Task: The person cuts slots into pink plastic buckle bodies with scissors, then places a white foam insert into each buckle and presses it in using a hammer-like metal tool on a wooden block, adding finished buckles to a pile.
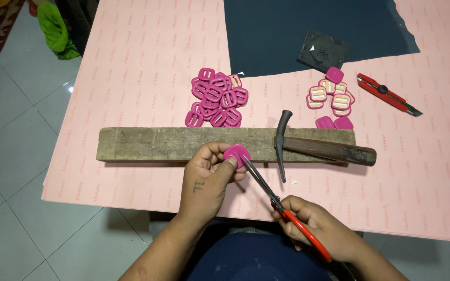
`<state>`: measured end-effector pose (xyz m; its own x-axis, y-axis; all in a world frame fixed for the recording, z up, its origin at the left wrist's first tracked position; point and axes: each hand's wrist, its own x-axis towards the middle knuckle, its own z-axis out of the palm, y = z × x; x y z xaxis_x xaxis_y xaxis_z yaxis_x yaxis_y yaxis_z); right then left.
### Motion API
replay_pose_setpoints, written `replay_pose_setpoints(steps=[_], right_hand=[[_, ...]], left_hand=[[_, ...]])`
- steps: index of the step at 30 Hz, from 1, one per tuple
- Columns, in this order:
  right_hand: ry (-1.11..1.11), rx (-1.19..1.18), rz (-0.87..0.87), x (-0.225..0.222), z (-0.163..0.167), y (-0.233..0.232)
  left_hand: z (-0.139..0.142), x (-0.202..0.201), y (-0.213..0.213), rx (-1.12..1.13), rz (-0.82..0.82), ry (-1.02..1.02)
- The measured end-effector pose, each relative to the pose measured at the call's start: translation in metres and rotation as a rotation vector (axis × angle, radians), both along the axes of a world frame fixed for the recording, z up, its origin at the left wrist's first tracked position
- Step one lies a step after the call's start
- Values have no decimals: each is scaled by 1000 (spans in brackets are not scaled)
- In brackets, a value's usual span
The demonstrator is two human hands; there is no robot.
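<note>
Far to your left, beyond the edge of the pink printed sheet (pixel 131 78) that covers the work surface, a crumpled green cloth (pixel 54 28) lies on the pale tiled floor (pixel 11 156). Across the sheet in front of you runs a long weathered wooden plank (pixel 152 144).

Your left hand (pixel 209 177) is curled over the near edge of that plank, thumb and fingers pinching a small magenta covered square buckle (pixel 237 154), which sits at the plank's near edge just above your thumb. Behind the plank, a heap of magenta plastic slotted buckles (pixel 216 98) lies on the pink sheet.

The dark blades of the red-handled scissors (pixel 282 205) rise from your right hand to the buckle, their tips touching its lower right edge. Your right hand (pixel 316 226) is closed around the red handles, near your lap.

Just right of the buckle, a hammer with a dark metal head and a brown wooden handle (pixel 319 148) rests on the plank, head pointing towards you and handle sticking out past the plank's right end. Behind it a smaller group of magenta and cream buckle pieces (pixel 332 96) lies near a black textured square piece (pixel 323 50), which sits on a large dark blue-grey sheet (pixel 308 26). Furthest right, a red utility knife (pixel 389 94) lies diagonally on the pink sheet.
</note>
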<state>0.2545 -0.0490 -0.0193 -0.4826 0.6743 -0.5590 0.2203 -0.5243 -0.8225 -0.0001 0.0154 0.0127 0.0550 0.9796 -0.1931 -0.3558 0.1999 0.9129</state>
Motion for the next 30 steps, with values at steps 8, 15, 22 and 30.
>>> replay_pose_setpoints(steps=[8,15,22,30], right_hand=[[-361,267,19,-14,19,0],[-578,370,-1,-38,49,2],[-556,346,8,-35,49,3],[-597,300,60,-31,47,7]], left_hand=[[-7,3,-13,174,78,201],[-17,8,-15,105,31,169],[-17,1,-7,140,122,46],[-21,3,-13,289,135,277]])
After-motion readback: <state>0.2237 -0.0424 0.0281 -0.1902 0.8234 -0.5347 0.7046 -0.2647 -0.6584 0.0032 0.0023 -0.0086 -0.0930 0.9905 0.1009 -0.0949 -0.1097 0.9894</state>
